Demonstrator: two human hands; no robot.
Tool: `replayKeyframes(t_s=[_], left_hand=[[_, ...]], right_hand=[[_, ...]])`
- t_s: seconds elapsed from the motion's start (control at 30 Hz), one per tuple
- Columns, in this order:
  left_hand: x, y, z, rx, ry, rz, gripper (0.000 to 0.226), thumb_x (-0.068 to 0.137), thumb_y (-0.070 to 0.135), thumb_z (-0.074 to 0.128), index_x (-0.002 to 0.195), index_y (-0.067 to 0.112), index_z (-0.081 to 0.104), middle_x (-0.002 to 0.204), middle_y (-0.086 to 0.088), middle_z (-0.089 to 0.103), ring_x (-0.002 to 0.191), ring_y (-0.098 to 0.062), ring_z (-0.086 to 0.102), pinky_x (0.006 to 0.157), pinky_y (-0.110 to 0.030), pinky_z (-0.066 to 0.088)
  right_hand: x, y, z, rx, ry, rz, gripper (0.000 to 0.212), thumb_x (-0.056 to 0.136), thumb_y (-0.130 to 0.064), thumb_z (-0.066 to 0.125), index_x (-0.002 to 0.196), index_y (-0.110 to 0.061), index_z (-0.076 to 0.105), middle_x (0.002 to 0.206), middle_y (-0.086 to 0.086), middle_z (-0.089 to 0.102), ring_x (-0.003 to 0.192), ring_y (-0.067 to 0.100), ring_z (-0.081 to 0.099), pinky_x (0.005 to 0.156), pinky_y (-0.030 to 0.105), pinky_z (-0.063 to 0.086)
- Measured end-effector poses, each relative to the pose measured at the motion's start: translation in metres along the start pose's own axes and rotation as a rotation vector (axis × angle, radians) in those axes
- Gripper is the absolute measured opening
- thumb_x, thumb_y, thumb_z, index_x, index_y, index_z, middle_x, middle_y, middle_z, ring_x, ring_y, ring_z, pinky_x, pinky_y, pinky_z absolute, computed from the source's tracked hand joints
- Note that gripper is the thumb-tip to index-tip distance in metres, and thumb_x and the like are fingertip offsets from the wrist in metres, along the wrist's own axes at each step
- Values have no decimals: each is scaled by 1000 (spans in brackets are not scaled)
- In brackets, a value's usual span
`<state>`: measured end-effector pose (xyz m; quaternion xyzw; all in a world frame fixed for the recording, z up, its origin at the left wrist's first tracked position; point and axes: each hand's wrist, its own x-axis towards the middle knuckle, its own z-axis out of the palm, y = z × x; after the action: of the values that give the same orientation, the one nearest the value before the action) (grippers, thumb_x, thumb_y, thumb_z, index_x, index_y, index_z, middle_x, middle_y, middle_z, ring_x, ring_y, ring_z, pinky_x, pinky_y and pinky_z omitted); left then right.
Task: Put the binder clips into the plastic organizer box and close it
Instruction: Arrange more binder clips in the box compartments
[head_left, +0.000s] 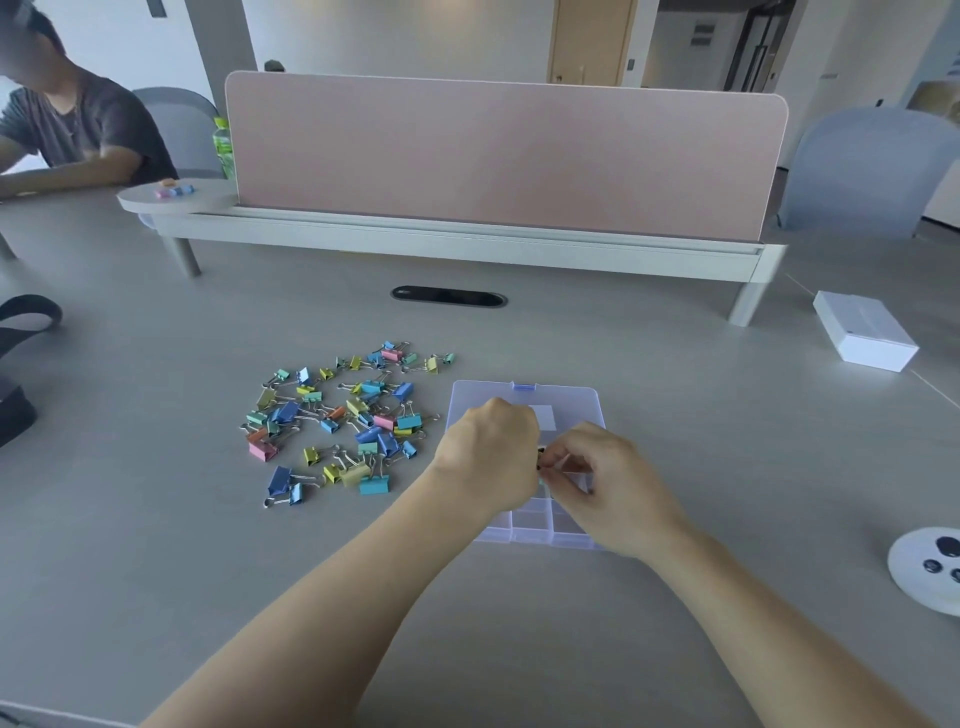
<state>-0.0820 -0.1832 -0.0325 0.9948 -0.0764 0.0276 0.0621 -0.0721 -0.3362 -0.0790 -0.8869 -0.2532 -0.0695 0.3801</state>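
Both forearms reach over the organizer box (524, 525); left hand (488, 457) and right hand (602, 478) meet above it, fingers curled, pinching something small, unidentifiable; binder clips (337, 421) lie left of it.

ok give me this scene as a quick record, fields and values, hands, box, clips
left hand: over the organizer box, fingers curled
right hand: beside the left, pinching something small, too hidden to identify
organizer box: clear plastic, lid open and lying flat behind it
binder clips: coloured, loose pile on the table, left of the box
white box: far right
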Motion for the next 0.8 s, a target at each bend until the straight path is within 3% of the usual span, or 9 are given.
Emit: replayKeyframes(t_s=[0.1, 0.2, 0.3, 0.37, 0.5, 0.67, 0.8], left_hand=[[2, -9, 8, -59, 12, -27, 33, 83, 9, 51, 59, 16, 30, 73, -4, 43, 72, -28, 48, 55, -28, 33], [1, -12, 15, -95, 56, -22, 32, 82, 10, 52, 57, 18, 32, 78, -4, 48, 70, -29, 50, 54, -29, 33], [-3, -16, 16, -143, 65, 13, 15, 84, 15, 54, 72, 14, 62, 84, -5, 57, 74, -31, 56, 57, -29, 41], [-3, -22, 18, -172, 67, 63, 17, 86, 19, 54, 87, 15, 71, 90, -4, 59, 81, -30, 60, 60, -28, 43], [-2, -31, 20, -226, 56, 81, 17, 90, 25, 56, 87, 18, 72, 82, 2, 52, 76, -25, 55, 61, -30, 41], [1, -33, 19, -306, 11, 36, 19, 87, 25, 58, 89, 26, 77, 86, 2, 68, 79, -25, 62, 70, -34, 55], [0, -25, 21, -176, 74, 1, 21, 85, 32, 56, 89, 21, 73, 87, 0, 64, 79, -28, 63, 64, -32, 53]], right_hand=[[0, -1, 0, -45, 3, 12, 12, 87, -15, 65, 81, -25, 64, 86, -15, 58, 82, 1, 61, 72, 19, 48], [1, -2, 3, -95, 2, 36, 8, 89, -19, 62, 82, -24, 62, 86, -13, 62, 83, 0, 60, 70, 25, 49], [1, -2, 4, -118, -5, 31, 6, 90, -19, 60, 85, -21, 63, 87, -10, 62, 83, 4, 61, 71, 29, 50], [1, -3, 4, -155, -14, 24, 6, 92, -21, 58, 87, -20, 61, 88, -10, 61, 83, 9, 60, 71, 34, 51], [2, -6, 2, -256, -43, -20, 9, 95, -22, 52, 88, -19, 56, 87, -9, 57, 79, 17, 57, 69, 39, 50], [1, -10, -2, -342, -84, -39, 10, 98, -24, 47, 95, -20, 55, 91, -10, 56, 78, 21, 55, 68, 40, 49], [0, -10, -2, -339, -63, -31, 10, 96, -23, 50, 93, -21, 59, 87, -11, 54, 77, 20, 56, 68, 40, 49]])
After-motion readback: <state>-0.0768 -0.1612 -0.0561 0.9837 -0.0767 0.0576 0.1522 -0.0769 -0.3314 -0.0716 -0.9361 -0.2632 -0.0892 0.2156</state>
